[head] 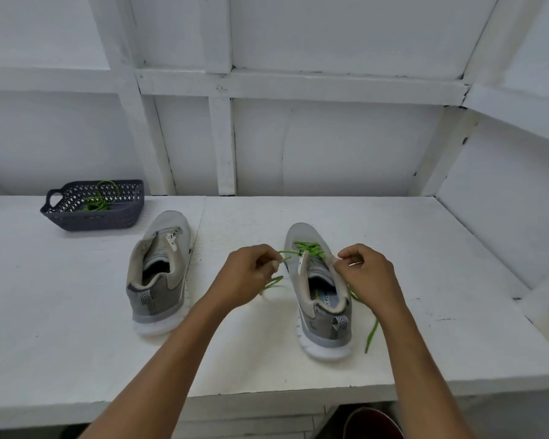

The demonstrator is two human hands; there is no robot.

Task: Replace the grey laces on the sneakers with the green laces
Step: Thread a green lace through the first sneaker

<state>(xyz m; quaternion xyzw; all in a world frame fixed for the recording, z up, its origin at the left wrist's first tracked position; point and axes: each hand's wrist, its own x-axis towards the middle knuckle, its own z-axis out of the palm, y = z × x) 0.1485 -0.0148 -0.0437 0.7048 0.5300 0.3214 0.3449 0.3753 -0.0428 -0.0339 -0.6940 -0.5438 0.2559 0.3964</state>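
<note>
On the white desk (76, 312), seen from the head camera, two grey sneakers stand with heels toward the person. One sneaker (325, 324), on the right, has a green lace (309, 248) threaded through its front eyelets. The left hand (248, 274) has its grip pinching one strand of that lace just beside the shoe. The right hand (368, 274) has its grip pinched at the shoe's other side, and the lace's free end trails from under it across the desk. The other sneaker (159, 274) stands laceless to the left. Behind it, a dark basket (76, 221) holds a second green lace (100, 201).
</note>
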